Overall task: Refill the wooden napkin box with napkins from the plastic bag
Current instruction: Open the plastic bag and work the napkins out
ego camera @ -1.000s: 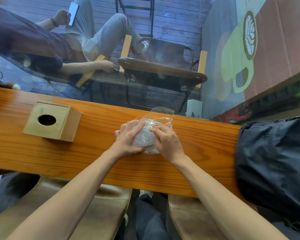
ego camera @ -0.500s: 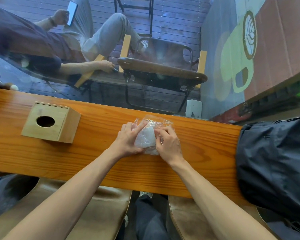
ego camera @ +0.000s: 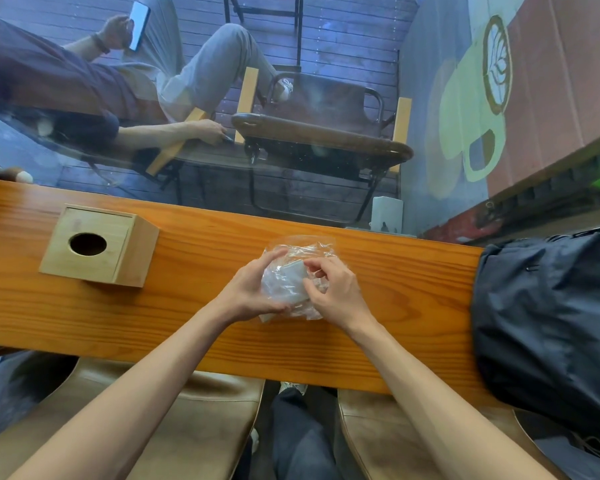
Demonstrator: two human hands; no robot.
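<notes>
A clear plastic bag (ego camera: 293, 268) with a stack of pale napkins (ego camera: 291, 284) inside rests on the wooden counter (ego camera: 205, 258) in the middle. My left hand (ego camera: 248, 292) cups the bag's left side and bottom. My right hand (ego camera: 333, 289) pinches the plastic on its right side, near the top of the stack. The wooden napkin box (ego camera: 99, 249) stands to the left on the counter, apart from both hands, its lid shut and its round hole dark.
A dark backpack (ego camera: 548, 323) lies on the counter's right end. Behind the counter a glass pane shows a seated person with a phone and a chair outside. Tan stools (ego camera: 174, 420) stand below the front edge.
My hands have lifted and turned the bag a little, so the napkin stack now shows between them. My right fingers have shifted to pinch the plastic. The box has not moved.
</notes>
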